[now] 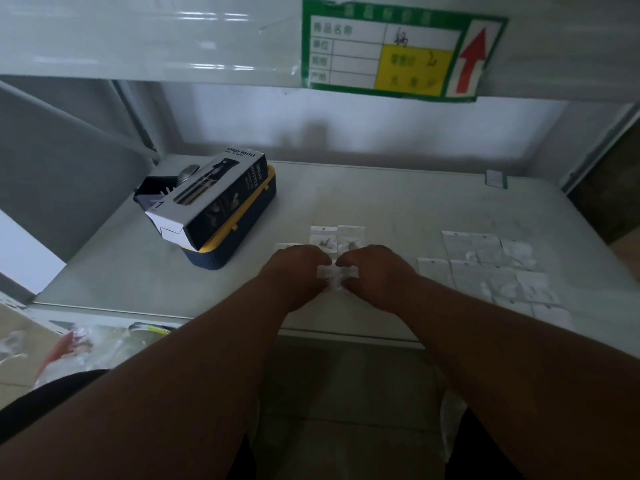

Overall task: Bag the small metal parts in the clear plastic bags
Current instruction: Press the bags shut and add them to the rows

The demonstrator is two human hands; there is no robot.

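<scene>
Left hand [296, 268] and right hand [372, 271], just below the centre of the frame, meet over a small clear plastic bag [333, 277]; the curled fingers of both hands pinch the bag at its two sides, holding it just above or on the white shelf surface [398, 209], which of the two cannot be told. Whether this bag has a metal part inside cannot be told. Just above the hands lie two filled bags [337, 239] side by side, each showing a small dark metal part through the plastic. A third bag edge [287, 244] shows just left of these, partly hidden by the left hand. Right of centre, a spread of flat clear bags [491, 268] lies in overlapping rows, near the right hand but apart from it. Upper left of centre, a black spray-bottle carton [211, 199] rests tilted on a navy and yellow case [242, 230]. At the top right, a green-bordered label [398, 46] with a red arrow is fixed to the upper shelf edge.
</scene>
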